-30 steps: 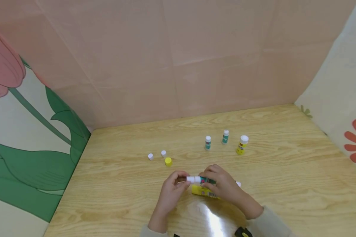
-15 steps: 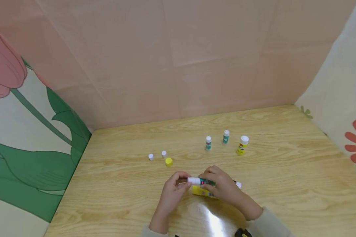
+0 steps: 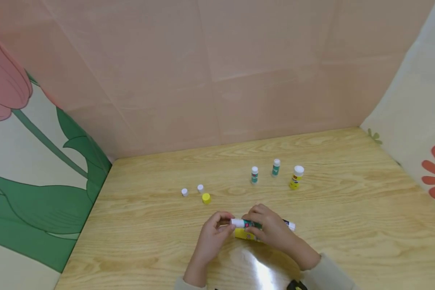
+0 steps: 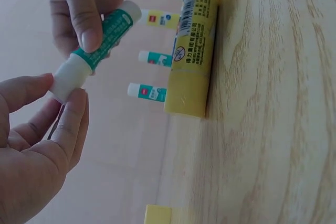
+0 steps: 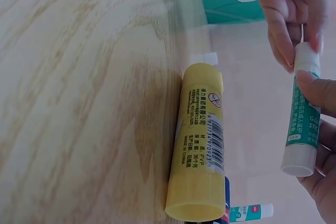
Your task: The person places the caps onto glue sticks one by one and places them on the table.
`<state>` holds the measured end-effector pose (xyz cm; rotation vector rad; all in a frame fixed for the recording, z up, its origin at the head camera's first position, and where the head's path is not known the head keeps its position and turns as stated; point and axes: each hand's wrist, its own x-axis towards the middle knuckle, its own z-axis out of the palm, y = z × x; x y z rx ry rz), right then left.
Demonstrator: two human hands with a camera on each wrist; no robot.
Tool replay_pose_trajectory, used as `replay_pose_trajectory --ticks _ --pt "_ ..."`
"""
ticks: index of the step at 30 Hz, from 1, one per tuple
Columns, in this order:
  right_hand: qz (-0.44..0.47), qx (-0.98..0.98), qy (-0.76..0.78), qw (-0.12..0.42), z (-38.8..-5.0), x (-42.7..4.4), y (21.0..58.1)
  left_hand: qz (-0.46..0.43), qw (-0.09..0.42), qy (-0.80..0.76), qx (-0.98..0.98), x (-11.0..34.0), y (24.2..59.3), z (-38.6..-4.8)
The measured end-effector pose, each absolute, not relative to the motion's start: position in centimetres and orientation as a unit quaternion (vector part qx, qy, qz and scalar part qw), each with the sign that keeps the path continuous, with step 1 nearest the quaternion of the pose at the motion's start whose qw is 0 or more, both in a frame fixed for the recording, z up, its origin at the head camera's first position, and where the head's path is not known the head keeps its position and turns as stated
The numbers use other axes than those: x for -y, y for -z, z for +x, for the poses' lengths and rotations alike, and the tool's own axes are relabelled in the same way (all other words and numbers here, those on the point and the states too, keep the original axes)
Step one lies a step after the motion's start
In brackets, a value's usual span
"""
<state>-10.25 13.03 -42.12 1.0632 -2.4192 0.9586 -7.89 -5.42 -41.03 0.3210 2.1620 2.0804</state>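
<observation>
Both hands hold one small glue stick [image 3: 248, 224] with a green label, level above the table. My left hand [image 3: 212, 235] pinches its white cap [image 4: 71, 78] between thumb and fingers. Around the labelled body curl the fingers of my right hand [image 3: 272, 226], covering part of it. In the right wrist view the white base [image 5: 299, 160] sticks out below the right thumb. Beneath the hands a large yellow glue stick [image 5: 197, 145] lies on its side, partly hidden by the right hand in the head view.
Two small green-and-white glue sticks [image 3: 254, 175] and a yellow one with a white top [image 3: 296, 177] stand upright farther back on the wooden table [image 3: 141, 225]. Left of them sit two white caps [image 3: 200, 188] and a yellow cap [image 3: 206, 198].
A seam showed in the white end of the held glue stick a second ago; it has closed and the white part looks shorter. The left hand has shifted slightly right.
</observation>
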Motion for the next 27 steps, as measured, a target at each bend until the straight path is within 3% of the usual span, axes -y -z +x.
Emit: replay_pose_trajectory --ticks 15,27 --pt "0.364 0.859 -0.325 0.155 -9.91 -12.81 42.26 0.094 0.074 -0.695 -0.709 5.36 42.02 -7.86" --pt "0.376 0.850 -0.320 0.182 -9.95 -12.74 42.03 0.095 0.082 -0.693 -0.710 5.27 41.46 -7.95"
